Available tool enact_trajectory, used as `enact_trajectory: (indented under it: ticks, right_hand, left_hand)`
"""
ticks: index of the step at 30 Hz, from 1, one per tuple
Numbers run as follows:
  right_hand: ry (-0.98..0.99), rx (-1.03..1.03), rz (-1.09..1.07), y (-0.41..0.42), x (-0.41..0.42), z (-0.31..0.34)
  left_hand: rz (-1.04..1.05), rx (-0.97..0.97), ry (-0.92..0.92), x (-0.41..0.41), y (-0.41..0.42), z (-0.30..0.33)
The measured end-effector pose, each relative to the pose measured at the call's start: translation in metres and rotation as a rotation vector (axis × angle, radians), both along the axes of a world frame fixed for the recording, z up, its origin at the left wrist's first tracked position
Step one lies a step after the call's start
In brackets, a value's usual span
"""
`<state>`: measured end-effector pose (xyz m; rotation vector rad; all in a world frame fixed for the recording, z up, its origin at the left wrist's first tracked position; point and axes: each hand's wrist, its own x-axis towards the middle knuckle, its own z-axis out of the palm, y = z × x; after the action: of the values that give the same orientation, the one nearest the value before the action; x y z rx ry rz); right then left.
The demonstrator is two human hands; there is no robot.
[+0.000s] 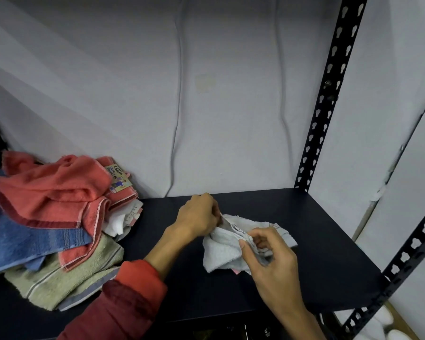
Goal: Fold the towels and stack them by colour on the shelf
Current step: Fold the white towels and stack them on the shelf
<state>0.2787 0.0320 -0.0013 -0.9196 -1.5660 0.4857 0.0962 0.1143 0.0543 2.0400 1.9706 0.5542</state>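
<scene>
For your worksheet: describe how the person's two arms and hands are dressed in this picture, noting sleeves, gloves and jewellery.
The left arm wears a red padded-looking sleeve pushed up toward the elbow, its forearm bare. The right forearm is bare, with no sleeve in view. Left hand and right hand are bare: no gloves, rings or watch visible.

Crumpled white towel (221,251) mid-shelf (317,241), unfolded pile (49,217) (red, blue, beige, white) at left.

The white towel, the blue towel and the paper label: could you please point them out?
white towel (219,251), head view, bare terry fold.
blue towel (22,244), head view, flat middle.
paper label (118,179), head view, printed face.
</scene>
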Motion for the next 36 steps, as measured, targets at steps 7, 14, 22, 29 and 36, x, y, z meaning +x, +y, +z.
enact_trajectory:
  ticks: [7,14,22,29,36]
  right_hand:
    - [0.090,-0.048,-0.073,0.001,0.008,0.009]
    - [0.148,-0.019,-0.079,0.008,0.014,0.037]
    - [0.078,0.038,0.009,0.037,0.038,0.107]
    - [0.108,0.221,0.028,0.056,0.049,0.186]
    - [0.101,0.290,0.071,0.060,0.043,0.225]
  left_hand:
    - [-0.002,0.183,-0.220,-0.013,-0.015,0.036]
    - [0.034,0.318,-0.224,-0.019,-0.034,0.069]
    - [-0.145,0.332,-0.258,-0.020,-0.048,0.119]
    - [-0.445,0.496,-0.230,-0.024,-0.055,0.188]
    - [-0.453,0.502,-0.260,-0.035,-0.058,0.193]
